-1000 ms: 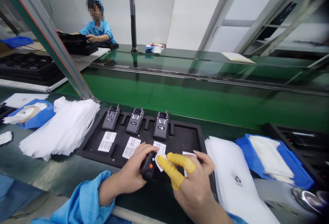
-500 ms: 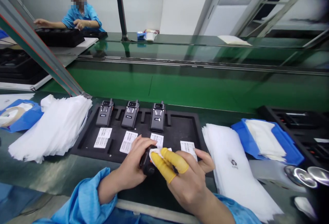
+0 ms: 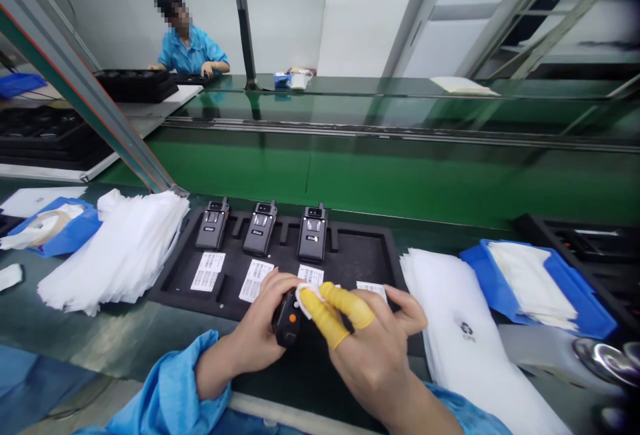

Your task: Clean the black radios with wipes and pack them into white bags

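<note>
My left hand [image 3: 260, 325] is closed round a small black device [image 3: 287, 317] with an orange button, held just above the front of a black tray [image 3: 365, 262]. My right hand [image 3: 373, 345] wears yellow finger cots on two fingers and pinches a small white wipe [image 3: 303, 290] against the top of that device. Three more black devices [image 3: 260, 226] stand upright in slots along the tray's back row. White barcode labels [image 3: 207, 270] lie in front of them.
A stack of white bags [image 3: 120, 248] lies left of the tray, another [image 3: 460, 335] right. Blue trays [image 3: 565, 288] with white cloths sit far right and far left [image 3: 60, 232]. Beyond runs a green conveyor [image 3: 400, 182]. A co-worker [image 3: 190, 48] sits at the far bench.
The wipe shifts a little over the top of the held device as my right fingers rub it. The view has swung slightly. The co-worker's arms have moved.
</note>
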`<action>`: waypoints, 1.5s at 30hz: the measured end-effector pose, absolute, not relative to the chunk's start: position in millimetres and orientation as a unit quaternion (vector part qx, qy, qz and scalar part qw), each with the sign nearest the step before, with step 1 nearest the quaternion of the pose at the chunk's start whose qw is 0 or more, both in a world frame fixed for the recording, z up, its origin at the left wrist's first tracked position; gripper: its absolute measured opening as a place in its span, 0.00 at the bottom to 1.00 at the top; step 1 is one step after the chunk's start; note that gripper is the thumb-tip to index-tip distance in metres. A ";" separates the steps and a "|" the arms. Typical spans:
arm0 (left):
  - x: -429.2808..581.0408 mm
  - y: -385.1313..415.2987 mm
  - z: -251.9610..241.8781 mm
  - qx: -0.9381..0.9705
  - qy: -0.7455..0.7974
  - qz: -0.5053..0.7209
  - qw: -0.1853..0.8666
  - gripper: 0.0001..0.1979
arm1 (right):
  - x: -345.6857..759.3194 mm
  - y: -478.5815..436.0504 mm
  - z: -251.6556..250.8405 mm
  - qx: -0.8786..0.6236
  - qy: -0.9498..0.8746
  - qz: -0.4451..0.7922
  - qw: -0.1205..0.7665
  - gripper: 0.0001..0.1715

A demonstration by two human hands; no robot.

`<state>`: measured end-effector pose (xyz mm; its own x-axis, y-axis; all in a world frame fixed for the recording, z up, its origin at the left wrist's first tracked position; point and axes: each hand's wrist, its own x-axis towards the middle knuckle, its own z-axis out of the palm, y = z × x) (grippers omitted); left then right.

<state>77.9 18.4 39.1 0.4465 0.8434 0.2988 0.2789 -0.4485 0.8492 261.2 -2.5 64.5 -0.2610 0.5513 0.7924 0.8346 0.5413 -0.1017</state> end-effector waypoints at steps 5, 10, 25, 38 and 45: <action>77.9 20.0 33.4 0.772 0.355 0.384 0.361 0.30 | 252.2 -6.6 58.1 -0.418 -0.784 -0.141 0.436 0.21; 74.0 16.9 29.4 0.779 0.340 0.398 0.345 0.29 | 255.0 0.5 44.0 -0.466 -0.754 -0.151 0.438 0.18; 74.1 12.5 36.3 0.768 0.362 0.401 0.343 0.30 | 259.9 -2.7 39.1 -0.499 -0.750 -0.093 0.424 0.14; 74.4 13.2 36.2 0.769 0.373 0.392 0.339 0.31 | 264.4 -1.7 40.3 -0.514 -0.741 -0.098 0.422 0.16; 75.8 12.9 38.1 0.769 0.385 0.389 0.332 0.29 | 261.9 -4.1 35.1 -0.517 -0.733 -0.074 0.437 0.16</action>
<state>75.8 12.9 38.1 0.4022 0.8492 0.3421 0.3331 -0.4838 0.8093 261.9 -4.1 35.1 -0.0844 0.6933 0.7157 0.8217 0.4547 -0.3436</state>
